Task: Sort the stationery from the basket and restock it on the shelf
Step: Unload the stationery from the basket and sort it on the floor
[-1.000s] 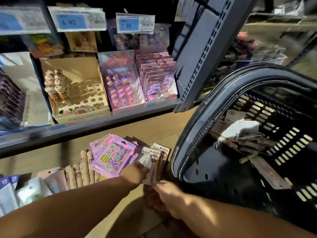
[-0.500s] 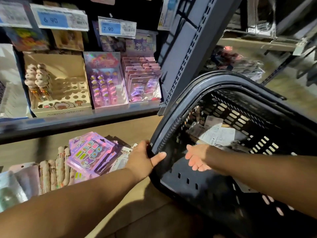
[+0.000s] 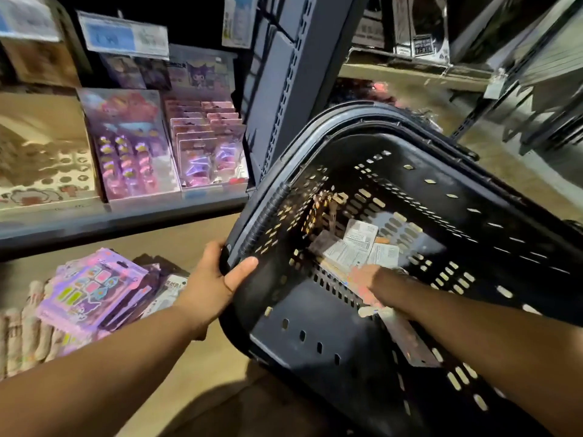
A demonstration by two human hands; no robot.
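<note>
A black perforated plastic basket (image 3: 467, 216) is tipped toward me on the right. My left hand (image 3: 217, 279) grips its near-left rim, thumb over the edge. My right hand (image 3: 362, 285) reaches down inside the basket, blurred, its fingers among flat white-backed stationery packs (image 3: 356, 247); whether it holds one I cannot tell. Brown pens (image 3: 318, 209) lie deeper in the basket. On the lower shelf to the left sits a pile of purple sticker packs (image 3: 91, 288) beside a row of pens (image 3: 25, 329).
The upper shelf (image 3: 120, 222) carries display boxes: a beige pen box (image 3: 44, 152), a pink one (image 3: 132, 146) and carded purple packs (image 3: 208, 146). Price tags (image 3: 123, 36) hang above. A grey shelf upright (image 3: 284, 83) stands right behind the basket.
My left hand stayed on the basket rim and tilted the basket further toward me. My right hand moved from the rim deeper into the basket, down among the packs.
</note>
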